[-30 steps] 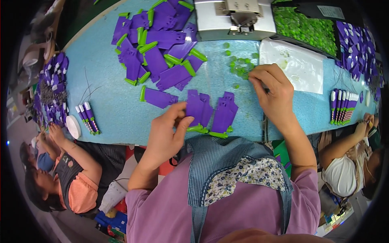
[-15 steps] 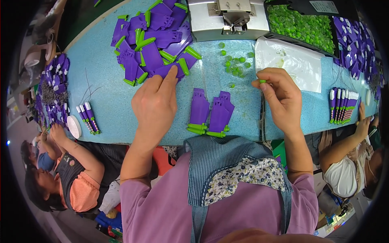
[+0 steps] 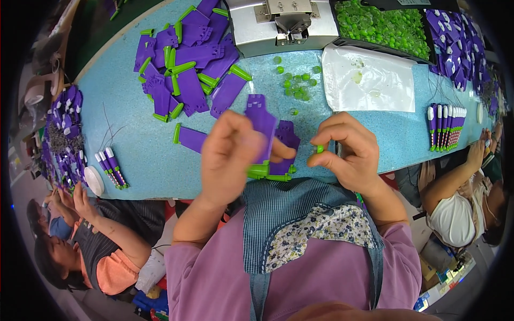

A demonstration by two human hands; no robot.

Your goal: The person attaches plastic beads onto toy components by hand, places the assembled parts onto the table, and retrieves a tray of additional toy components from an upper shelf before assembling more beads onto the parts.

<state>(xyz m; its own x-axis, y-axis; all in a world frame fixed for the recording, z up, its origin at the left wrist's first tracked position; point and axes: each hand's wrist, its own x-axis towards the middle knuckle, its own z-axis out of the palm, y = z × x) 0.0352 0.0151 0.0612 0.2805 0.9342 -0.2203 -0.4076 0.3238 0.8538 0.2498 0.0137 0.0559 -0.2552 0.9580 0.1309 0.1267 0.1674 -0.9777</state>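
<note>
My left hand (image 3: 227, 155), partly blurred, closes round a flat purple plastic piece (image 3: 261, 120) with a green end. One finger shows beyond the piece's right edge. Beneath and beside it, more purple pieces (image 3: 287, 140) with green ends lie near the table's front edge. Another purple piece (image 3: 191, 139) lies flat to the left, partly covered by my left hand. My right hand (image 3: 350, 152) pinches a small green bead-like cap (image 3: 319, 149) between thumb and index finger, just right of those pieces.
Beyond my left hand lies a heap of purple pieces (image 3: 187, 88). Loose green caps (image 3: 299, 85) lie before a metal device (image 3: 284, 40). A white sheet (image 3: 369, 80) and a black bin of green caps (image 3: 380, 32) are at the right. Co-workers sit at both sides.
My left hand has come back from the heap toward the near pieces and now holds one. A purple piece now lies apart from the heap. My right hand has moved nearer, still pinching the cap.
</note>
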